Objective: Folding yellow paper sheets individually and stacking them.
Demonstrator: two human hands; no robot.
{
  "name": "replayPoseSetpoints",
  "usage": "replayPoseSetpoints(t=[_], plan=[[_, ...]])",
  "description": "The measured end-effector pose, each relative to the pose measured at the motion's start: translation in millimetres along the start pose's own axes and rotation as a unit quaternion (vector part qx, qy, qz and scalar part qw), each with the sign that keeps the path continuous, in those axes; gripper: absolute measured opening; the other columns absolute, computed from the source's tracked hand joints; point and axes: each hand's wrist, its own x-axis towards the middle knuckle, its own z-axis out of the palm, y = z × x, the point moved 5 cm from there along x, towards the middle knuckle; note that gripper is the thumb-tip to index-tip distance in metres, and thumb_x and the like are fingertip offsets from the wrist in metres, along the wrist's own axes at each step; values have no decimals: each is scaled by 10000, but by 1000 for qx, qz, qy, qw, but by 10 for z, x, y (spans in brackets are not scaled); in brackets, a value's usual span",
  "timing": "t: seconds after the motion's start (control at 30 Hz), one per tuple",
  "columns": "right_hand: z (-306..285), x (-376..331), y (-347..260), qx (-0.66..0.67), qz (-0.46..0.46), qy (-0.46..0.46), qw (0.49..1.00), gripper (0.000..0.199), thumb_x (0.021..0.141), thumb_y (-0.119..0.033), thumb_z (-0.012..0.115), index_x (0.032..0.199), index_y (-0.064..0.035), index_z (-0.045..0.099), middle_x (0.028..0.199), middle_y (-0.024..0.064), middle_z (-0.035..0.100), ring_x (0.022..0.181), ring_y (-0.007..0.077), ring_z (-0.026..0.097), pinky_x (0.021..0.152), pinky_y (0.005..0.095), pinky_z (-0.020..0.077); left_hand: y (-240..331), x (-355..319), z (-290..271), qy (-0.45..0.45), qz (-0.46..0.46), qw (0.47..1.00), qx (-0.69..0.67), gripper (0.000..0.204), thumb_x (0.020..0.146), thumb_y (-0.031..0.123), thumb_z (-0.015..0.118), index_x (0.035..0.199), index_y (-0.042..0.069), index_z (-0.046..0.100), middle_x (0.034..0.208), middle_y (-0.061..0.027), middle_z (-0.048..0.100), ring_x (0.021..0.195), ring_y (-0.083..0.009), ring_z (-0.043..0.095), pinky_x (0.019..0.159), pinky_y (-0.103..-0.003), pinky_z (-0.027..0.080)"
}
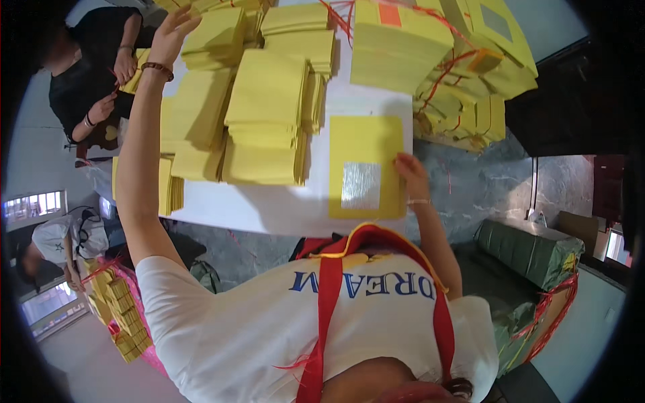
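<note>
While I see left hand (173, 32) loosely spread near yellow stacks (265, 91) | right hand (412, 178) touches right edge of silver-patched sheet (366, 151) — pinching, I cannot tell — sheet flat on worktop (218, 205)

The middle is bright and fairly sharp, while the rim falls away to black, with the near edge of the desk (213, 200) bowed. Windows (50, 309) at the left glow pale against dimmer surroundings. Soft shadows cross the yellow stacks (265, 91) and the desk. A silver patch (361, 186) on the yellow sheet (346, 141) gleams; the floor (497, 178) at right shows a pale reflection.
</note>
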Motion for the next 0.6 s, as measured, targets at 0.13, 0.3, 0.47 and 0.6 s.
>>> replayPoseSetpoints(t=[0.13, 0.3, 0.47, 0.6], plan=[[-115, -75, -284, -38, 49, 75, 995, 266, 829, -134, 573, 1083, -61, 542, 946, 9, 593, 840, 95, 540, 767, 246, 426, 1104, -1106, 633, -141, -28, 975, -171, 380, 856, 193, 538, 1200, 43, 478, 1155, -74, 532, 1014, -143, 525, 839, -282, 408], [-268, -180, -213, 4, 53, 38, 998, 316, 839, -160, 559, 1141, -80, 512, 1050, 26, 564, 933, 115, 525, 803, 269, 423, 1149, -2617, 1803, -209, -83, 961, -160, 441, 813, 193, 587, 1192, 5, 461, 1151, -125, 522, 1025, -190, 508, 873, -313, 401], [-276, -288, -155, -12, 57, -15, 998, 408, 853, -163, 535, 1240, -78, 438, 1153, 46, 520, 1023, 140, 494, 839, 276, 412, 261, -3518, 2712, -5, -113, 993, -18, 571, 769, 144, 584, 1259, -28, 348, 1244, -218, 413, 1166, -336, 369, 965, -397, 301], [-137, -286, -202, -53, 56, -67, 995, 411, 866, -159, 509, 1256, -63, 421, 1166, 49, 509, 1048, 131, 479, 866, 281, 404, 429, -3538, 2875, 75, -163, 982, -66, 580, 742, 82, 556, 1261, -45, 331, 1245, -255, 395, 1174, -366, 348, 986, -403, 275]])
